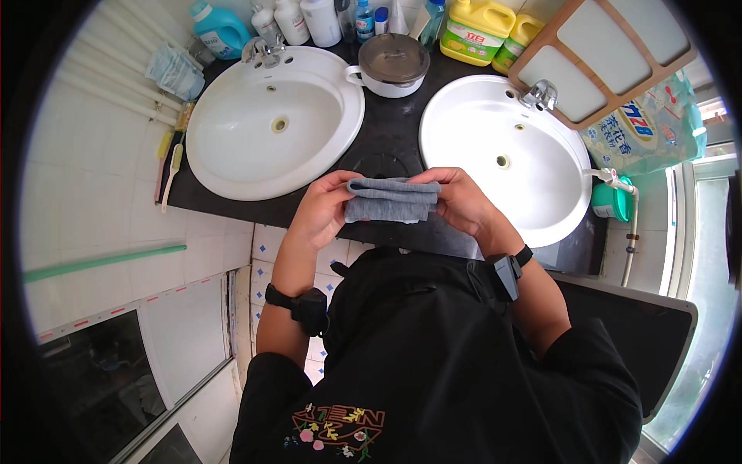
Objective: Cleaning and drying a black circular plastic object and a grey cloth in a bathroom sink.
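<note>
A folded grey cloth [392, 203] is stretched between my two hands, over the front edge of the dark counter. My left hand [321, 207] pinches its left end, with the thumb on the upper fold. At the right end, my right hand [466, 203] grips it between thumb and fingers. A thick fold runs along the top of the cloth, and a flatter layer hangs below it. The fingertips behind the fabric are partly hidden.
White sinks lie to the left [232, 147] and right [456, 116], each with a chrome tap. Between them stands a lidded white pot [393, 81]. Bottles and yellow jugs [471, 35] line the back. A brown-framed panel [595, 62] leans at the right.
</note>
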The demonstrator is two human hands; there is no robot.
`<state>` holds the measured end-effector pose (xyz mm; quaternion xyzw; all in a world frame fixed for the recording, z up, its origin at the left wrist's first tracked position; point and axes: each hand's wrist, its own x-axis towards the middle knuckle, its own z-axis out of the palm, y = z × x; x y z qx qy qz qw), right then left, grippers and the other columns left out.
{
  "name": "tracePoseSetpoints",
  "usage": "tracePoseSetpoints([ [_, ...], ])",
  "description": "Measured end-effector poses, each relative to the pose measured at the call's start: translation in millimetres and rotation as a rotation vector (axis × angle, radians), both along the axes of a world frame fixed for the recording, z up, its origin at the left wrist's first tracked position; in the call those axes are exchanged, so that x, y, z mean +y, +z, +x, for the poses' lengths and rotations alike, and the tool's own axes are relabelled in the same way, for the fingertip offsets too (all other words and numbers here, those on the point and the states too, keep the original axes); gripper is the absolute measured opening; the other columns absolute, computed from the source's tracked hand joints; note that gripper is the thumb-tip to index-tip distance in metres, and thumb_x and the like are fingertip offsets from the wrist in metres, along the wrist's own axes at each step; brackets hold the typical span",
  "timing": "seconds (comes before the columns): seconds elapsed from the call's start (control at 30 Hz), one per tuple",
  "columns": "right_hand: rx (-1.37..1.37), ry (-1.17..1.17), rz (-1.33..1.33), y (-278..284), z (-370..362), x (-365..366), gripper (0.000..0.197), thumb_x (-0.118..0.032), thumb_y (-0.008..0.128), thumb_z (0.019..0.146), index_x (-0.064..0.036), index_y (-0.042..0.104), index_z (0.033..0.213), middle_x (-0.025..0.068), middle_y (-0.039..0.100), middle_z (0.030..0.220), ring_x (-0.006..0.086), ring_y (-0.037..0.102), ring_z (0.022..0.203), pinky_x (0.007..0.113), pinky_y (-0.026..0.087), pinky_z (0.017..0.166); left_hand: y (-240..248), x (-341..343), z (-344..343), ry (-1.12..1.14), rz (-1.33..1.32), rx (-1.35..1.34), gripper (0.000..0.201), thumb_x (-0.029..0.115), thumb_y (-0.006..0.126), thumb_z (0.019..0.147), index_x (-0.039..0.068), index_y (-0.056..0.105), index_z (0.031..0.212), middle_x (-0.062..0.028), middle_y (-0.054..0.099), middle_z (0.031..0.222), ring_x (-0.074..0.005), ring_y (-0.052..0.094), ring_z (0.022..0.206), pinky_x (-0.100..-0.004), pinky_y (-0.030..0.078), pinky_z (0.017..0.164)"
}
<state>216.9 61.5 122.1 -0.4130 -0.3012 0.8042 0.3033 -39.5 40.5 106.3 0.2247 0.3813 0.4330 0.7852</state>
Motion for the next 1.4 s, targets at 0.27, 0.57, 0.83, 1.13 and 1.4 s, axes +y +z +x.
tracePoseSetpoints([
  [0.27, 0.056, 0.056, 0.085, 1, 9, 0, 0.018, 0.008, 0.058, 0.088, 0.0008, 0.073, 0.092, 0.0163, 0.067, 0.112, 0.0244, 0.067, 0.098, 0.033, 0.056, 0.087, -3, -3, 1, -0.072, 0.02, -0.057, 0.017, -0.001, 0.044, 0.095, 0.0, 0.062, 0.095, -0.0127, 0.065, 0.095, -0.022, 0.066, 0.081, -0.0376, 0.06, 0.068],
  [0.57, -0.044, 0.129, 0.218, -11, 11, -4, 0.016, 0.008, 0.059, 0.086, 0.0015, 0.074, 0.087, 0.0179, 0.06, 0.122, 0.0274, 0.063, 0.106, 0.033, 0.052, 0.092, 4, -7, 8, -0.053, 0.023, 0.025, 0.013, -0.002, 0.05, 0.09, 0.002, 0.059, 0.098, -0.011, 0.063, 0.1, -0.0171, 0.061, 0.095, -0.0312, 0.05, 0.083],
  [0.83, -0.159, 0.175, 0.091, 7, 6, -5, 0.028, -0.007, 0.068, 0.086, 0.0043, 0.064, 0.111, 0.0111, 0.066, 0.103, 0.0172, 0.062, 0.092, 0.028, 0.049, 0.084, 18, -12, 23, -0.17, 0.227, 0.34, 0.043, -0.012, 0.053, 0.083, -0.001, 0.049, 0.125, -0.014, 0.061, 0.119, -0.0162, 0.06, 0.105, -0.0311, 0.048, 0.093],
  [1.13, -0.181, -0.012, -0.139, -30, 5, -3, 0.025, -0.01, 0.071, 0.085, -0.0028, 0.061, 0.106, 0.0063, 0.065, 0.095, 0.0166, 0.062, 0.087, 0.031, 0.051, 0.078, -4, -13, 35, -0.243, 0.022, 0.367, 0.04, -0.001, 0.059, 0.09, -0.006, 0.045, 0.128, -0.0173, 0.065, 0.102, -0.0222, 0.068, 0.086, -0.032, 0.058, 0.075],
  [1.4, 0.307, -0.509, -0.502, -63, -3, -22, 0.026, -0.023, 0.062, 0.092, -0.0048, 0.055, 0.109, 0.0105, 0.06, 0.11, 0.0218, 0.06, 0.099, 0.038, 0.051, 0.085, -25, -12, 59, -0.225, -0.074, 0.27, 0.034, 0.008, 0.063, 0.091, -0.005, 0.045, 0.118, -0.0153, 0.063, 0.091, -0.0239, 0.069, 0.071, -0.0317, 0.058, 0.061],
])
